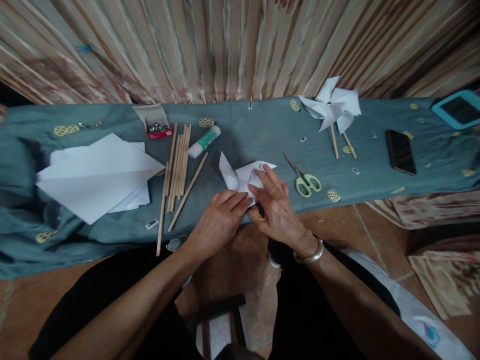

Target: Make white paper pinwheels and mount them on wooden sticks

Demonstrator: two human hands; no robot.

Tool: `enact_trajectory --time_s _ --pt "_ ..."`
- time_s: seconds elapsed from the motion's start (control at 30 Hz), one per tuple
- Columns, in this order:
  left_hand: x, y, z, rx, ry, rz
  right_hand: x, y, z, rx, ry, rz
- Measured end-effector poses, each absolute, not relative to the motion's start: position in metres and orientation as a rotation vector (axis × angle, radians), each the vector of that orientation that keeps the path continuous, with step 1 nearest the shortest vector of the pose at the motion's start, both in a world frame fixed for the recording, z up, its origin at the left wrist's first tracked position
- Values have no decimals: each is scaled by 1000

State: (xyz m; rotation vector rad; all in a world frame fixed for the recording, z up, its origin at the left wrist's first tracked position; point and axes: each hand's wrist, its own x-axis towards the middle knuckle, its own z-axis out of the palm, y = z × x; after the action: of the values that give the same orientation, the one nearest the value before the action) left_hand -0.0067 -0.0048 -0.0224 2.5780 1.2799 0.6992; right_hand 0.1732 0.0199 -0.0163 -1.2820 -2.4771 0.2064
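A white paper pinwheel (243, 175) with curled-over blades lies at the near edge of the cloth-covered table. My left hand (224, 212) presses its fingers together on the paper's near left side. On the right side my right hand (273, 202) has its fingers bent around a folded blade; its fingertips partly hide the middle. Just right of that hand rest scissors (307, 185) with green handles, blades pointing away to the left. Left of the pinwheel are several wooden sticks (180, 165) and a glue stick (204, 142) lying on its side.
White paper sheets (101, 175) are stacked at the left. Behind the sticks sits an open red box (159, 131) of small metal pins. Two finished pinwheels (332, 102) on sticks lie at the back right, near a dark phone (401, 152) and a blue-framed device (459, 110). Curtains (210, 50) hang behind.
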Motion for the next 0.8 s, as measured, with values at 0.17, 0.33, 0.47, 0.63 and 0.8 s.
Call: enact_trajectory --time_s 0.17,0.33,0.47,0.63,0.8 --pt "-7 -4 -23 2581 1267 698 175 19 -15 -1304 -2452 211" --pt "-7 -4 -23 2560 1272 692 175 19 -14 -1288 -2455 199" --pt "-7 -4 -22 2561 1273 688 175 19 -14 -1273 -2476 186" --pt "-7 -4 -22 2561 1271 696 175 20 -14 -1279 -2502 186" --pt "-6 -5 -22 2541 1273 688 174 21 -14 -1266 -2517 203"
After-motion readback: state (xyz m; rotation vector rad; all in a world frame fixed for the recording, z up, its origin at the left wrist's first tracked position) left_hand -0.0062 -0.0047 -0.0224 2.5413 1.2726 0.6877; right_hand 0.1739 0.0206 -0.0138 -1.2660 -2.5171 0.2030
